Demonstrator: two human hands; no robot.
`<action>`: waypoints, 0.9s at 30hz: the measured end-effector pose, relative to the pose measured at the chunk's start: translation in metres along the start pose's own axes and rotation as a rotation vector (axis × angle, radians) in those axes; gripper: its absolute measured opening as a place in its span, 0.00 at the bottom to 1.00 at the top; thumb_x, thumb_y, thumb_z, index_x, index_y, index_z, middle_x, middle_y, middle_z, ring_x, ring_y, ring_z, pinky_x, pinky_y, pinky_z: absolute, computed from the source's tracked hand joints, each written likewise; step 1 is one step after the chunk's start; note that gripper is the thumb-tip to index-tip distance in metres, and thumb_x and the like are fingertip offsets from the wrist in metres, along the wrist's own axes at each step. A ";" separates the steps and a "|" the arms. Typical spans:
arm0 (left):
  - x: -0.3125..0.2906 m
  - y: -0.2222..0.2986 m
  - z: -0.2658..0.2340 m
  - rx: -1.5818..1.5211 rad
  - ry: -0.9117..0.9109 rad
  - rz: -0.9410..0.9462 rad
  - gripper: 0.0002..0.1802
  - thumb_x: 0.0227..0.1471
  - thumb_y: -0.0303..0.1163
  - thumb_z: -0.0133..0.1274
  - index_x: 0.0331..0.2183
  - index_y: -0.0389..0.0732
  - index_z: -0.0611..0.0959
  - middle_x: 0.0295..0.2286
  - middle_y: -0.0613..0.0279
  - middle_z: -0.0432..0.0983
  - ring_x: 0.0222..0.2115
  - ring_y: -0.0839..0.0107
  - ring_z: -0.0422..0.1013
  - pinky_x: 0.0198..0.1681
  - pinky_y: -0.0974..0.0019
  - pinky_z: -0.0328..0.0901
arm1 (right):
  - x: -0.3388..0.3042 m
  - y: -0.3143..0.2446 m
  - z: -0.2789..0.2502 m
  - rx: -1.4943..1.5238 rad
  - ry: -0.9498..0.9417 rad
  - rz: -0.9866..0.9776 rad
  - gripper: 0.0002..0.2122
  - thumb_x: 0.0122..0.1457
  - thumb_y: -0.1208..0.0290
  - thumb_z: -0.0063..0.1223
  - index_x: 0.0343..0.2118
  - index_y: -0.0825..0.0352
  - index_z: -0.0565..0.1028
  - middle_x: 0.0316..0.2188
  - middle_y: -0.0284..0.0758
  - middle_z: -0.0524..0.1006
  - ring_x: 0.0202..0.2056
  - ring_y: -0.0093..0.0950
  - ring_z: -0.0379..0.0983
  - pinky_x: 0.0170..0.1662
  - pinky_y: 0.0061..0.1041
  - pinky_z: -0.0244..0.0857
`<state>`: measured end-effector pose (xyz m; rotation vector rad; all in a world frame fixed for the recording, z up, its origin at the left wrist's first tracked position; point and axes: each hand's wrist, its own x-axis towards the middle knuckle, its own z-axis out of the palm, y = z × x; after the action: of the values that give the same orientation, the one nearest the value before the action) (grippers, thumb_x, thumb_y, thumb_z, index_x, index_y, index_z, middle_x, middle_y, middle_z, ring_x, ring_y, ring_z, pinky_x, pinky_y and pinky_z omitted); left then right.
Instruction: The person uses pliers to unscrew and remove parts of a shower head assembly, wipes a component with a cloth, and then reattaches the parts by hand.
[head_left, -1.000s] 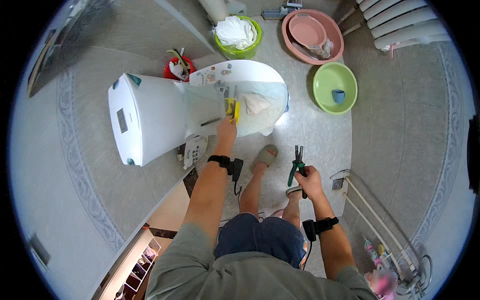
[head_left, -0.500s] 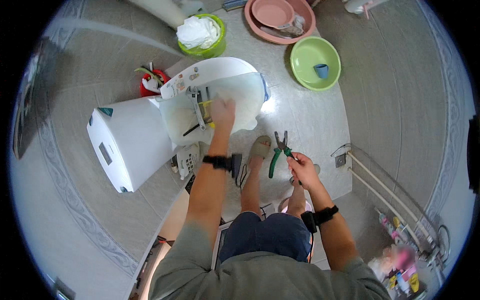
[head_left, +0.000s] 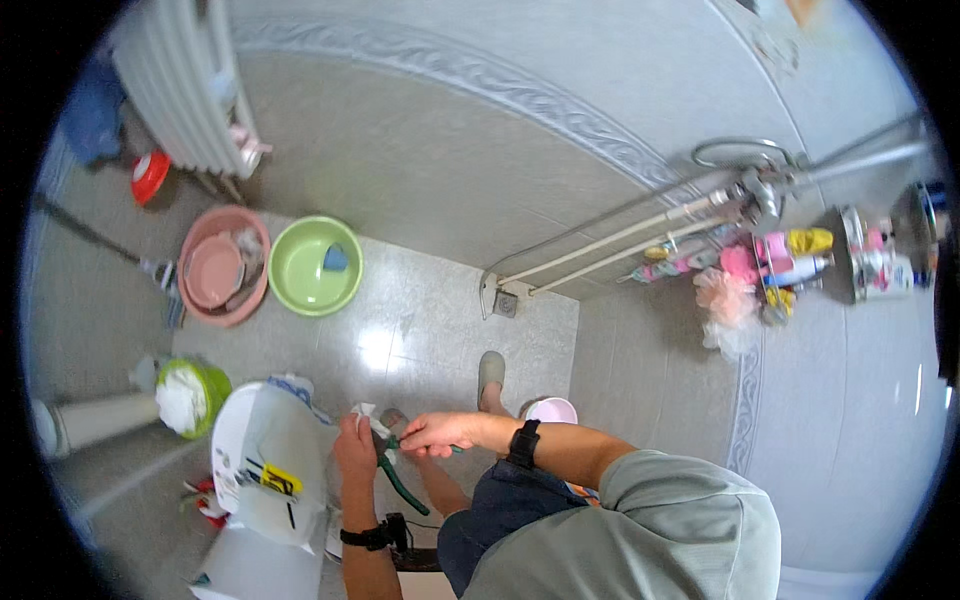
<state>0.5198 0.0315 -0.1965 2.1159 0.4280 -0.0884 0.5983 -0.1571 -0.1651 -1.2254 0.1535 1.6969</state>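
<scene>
My right hand (head_left: 437, 434) is closed around one green handle of the pliers (head_left: 403, 488); the other handle hangs loose below, spread apart. Close by on the left, my left hand (head_left: 357, 452) is closed on a crumpled white tissue or cloth (head_left: 366, 412) next to the pliers' head. The fingers and the white piece partly hide the jaws, so their contact is unclear. Both hands are just right of the toilet lid (head_left: 268, 425), on which lie a yellow tool (head_left: 280, 480) and a thin black stick (head_left: 292, 516).
A green bin (head_left: 214, 382) with white paper stands behind the toilet. Farther back are a pink basin (head_left: 188, 280) and a green basin (head_left: 300, 300) holding a blue cup (head_left: 335, 258). Pipes (head_left: 620, 240) run along the wall, and bottles (head_left: 795, 270) fill a rack at right.
The view has turned rightward. My left hand has left the toilet lid and come beside the pliers, now with the white piece. My right hand still holds the pliers, now nearer the left hand.
</scene>
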 end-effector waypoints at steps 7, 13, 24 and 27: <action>0.050 0.079 0.039 -0.209 0.362 -0.047 0.17 0.59 0.38 0.43 0.41 0.32 0.72 0.31 0.50 0.72 0.31 0.60 0.68 0.38 0.62 0.63 | -0.105 0.010 -0.064 0.205 0.118 -0.153 0.09 0.60 0.65 0.49 0.37 0.64 0.71 0.19 0.23 0.64 0.14 0.11 0.53 0.13 0.15 0.44; 0.081 0.212 0.078 -0.364 0.156 0.005 0.15 0.58 0.36 0.46 0.41 0.34 0.74 0.30 0.62 0.72 0.28 0.77 0.64 0.31 0.72 0.62 | -0.219 0.068 -0.151 0.863 0.408 -0.490 0.07 0.57 0.71 0.49 0.27 0.62 0.63 0.17 0.25 0.61 0.14 0.13 0.52 0.14 0.16 0.45; 0.093 0.457 0.226 -0.359 -0.192 0.261 0.20 0.56 0.38 0.49 0.43 0.32 0.74 0.31 0.58 0.76 0.30 0.75 0.70 0.34 0.70 0.65 | -0.401 0.109 -0.257 -0.009 1.246 -0.810 0.09 0.56 0.66 0.52 0.28 0.66 0.69 0.17 0.26 0.66 0.17 0.16 0.61 0.20 0.18 0.55; 0.098 0.485 0.261 -0.405 -0.257 0.329 0.22 0.55 0.39 0.49 0.45 0.31 0.73 0.32 0.56 0.76 0.31 0.74 0.70 0.35 0.70 0.65 | -0.436 0.113 -0.253 0.221 1.039 -0.927 0.07 0.56 0.68 0.52 0.28 0.65 0.69 0.17 0.24 0.66 0.17 0.14 0.61 0.20 0.17 0.54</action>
<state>0.8015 -0.3981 0.0255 1.7193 -0.0570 -0.0743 0.6719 -0.6400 0.0036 -1.5529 0.3156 0.1647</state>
